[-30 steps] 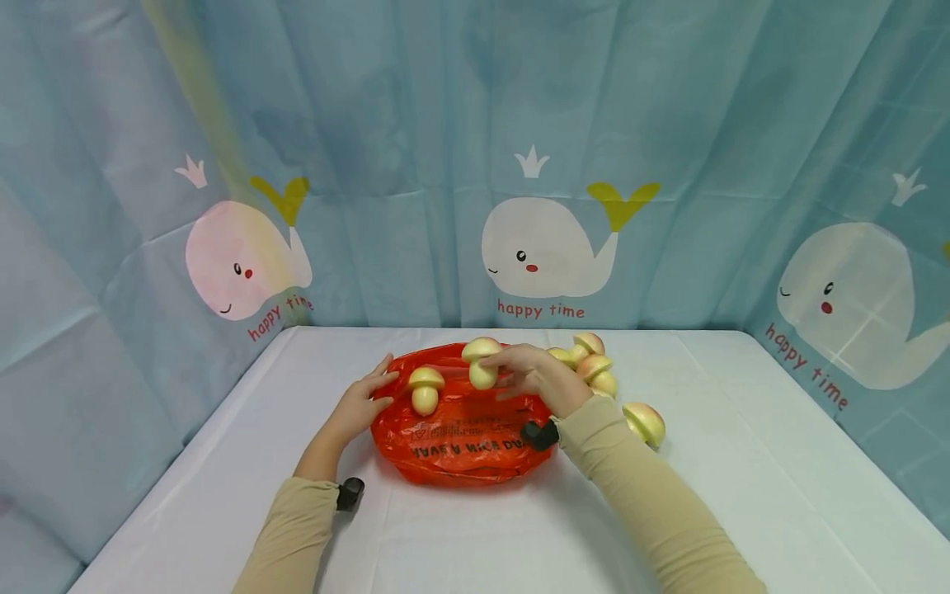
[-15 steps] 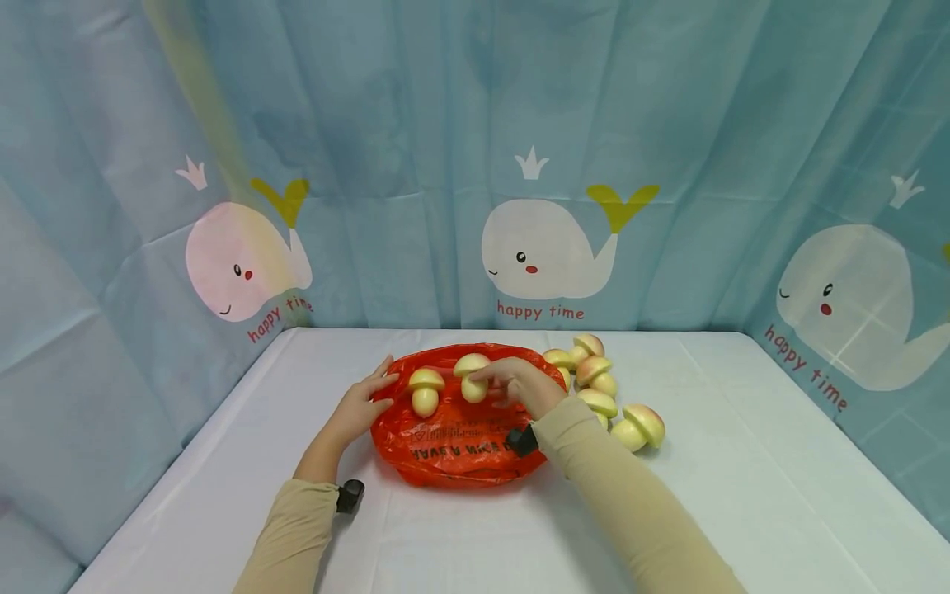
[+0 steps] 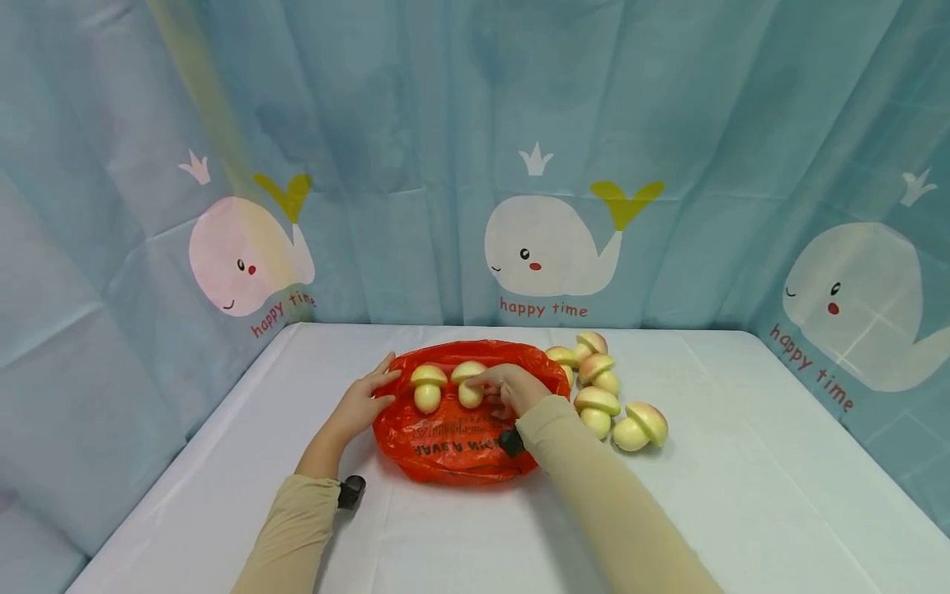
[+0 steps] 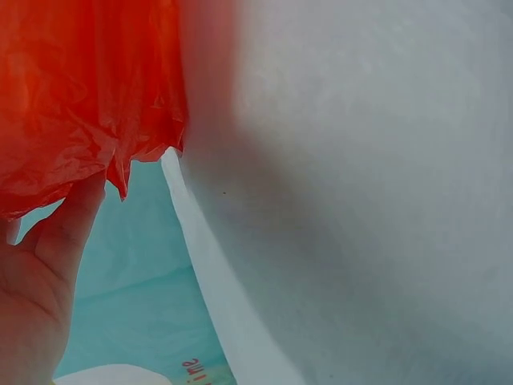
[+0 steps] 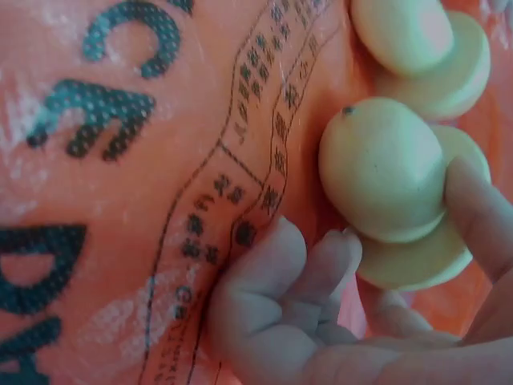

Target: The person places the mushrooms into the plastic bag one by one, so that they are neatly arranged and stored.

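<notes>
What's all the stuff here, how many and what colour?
Bag: one, red, on the table
Mushrooms: seven, yellowish, two at the bag, five right of it
Table: one, white, under the bag
Curtain: can't count, blue, behind the table
Whale pictures: three, whitish with red words, on the curtain
Cameras: two, black, at the wrists
Sleeves: two, tan, on the arms
Left hand: one, bare, touching the bag
Right hand: one, bare, touching a mushroom

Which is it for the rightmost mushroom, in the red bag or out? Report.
Out. The head view shows the mushroom on the white table, apart from the red bag, cap and stem both in view.
</notes>
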A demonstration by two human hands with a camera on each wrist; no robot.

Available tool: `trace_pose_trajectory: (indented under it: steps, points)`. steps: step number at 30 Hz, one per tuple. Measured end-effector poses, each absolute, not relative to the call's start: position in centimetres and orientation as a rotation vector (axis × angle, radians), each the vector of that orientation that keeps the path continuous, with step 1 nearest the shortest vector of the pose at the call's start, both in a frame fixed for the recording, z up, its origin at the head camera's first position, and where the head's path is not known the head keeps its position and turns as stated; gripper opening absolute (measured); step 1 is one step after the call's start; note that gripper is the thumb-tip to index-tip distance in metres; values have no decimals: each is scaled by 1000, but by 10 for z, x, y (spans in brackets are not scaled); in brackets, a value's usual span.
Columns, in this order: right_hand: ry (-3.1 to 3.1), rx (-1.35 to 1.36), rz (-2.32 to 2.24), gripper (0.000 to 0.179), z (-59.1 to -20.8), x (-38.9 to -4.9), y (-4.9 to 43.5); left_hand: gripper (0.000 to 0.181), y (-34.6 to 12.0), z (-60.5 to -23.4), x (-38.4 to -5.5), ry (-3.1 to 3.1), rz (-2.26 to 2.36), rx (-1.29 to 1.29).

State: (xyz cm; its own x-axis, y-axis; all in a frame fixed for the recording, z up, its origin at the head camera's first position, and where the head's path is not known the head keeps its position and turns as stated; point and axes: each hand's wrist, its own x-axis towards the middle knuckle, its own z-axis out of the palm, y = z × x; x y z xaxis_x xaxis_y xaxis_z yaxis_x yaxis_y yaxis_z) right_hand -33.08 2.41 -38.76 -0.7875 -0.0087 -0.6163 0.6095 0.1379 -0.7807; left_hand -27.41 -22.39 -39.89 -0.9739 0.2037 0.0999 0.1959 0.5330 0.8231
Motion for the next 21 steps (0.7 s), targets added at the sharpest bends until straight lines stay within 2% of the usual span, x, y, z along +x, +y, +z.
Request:
trace_pose_trajectory:
  steps: [6, 21]
  points:
    - [1924, 572, -1699, 52, -381, -326, 28, 48, -223, -397, -276, 2748, 1455, 365]
    - [1961, 552, -1664, 51, -385, -325, 24, 48, -223, -398, -273, 2766, 1436, 369]
